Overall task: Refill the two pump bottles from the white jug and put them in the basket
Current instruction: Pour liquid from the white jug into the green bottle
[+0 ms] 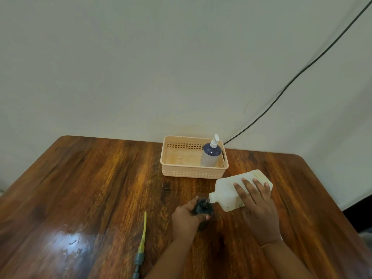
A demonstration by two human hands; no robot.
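The white jug (231, 193) is gripped tilted by the right hand (259, 208), spout at the mouth of the dark bottle (202, 208), which is clasped by the left hand (186, 215) at 6 o'clock from the basket (181, 172). Liquid could be spilled on the worktop (100, 188) if the spout is misaligned.

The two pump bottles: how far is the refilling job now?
Done: one dark blue pump bottle with white pump stands in the peach plastic basket. In hand: the right hand tilts the white plastic jug over the open dark bottle held by the left hand. Left: refit the yellow-tubed pump lying on the table, then basket it.
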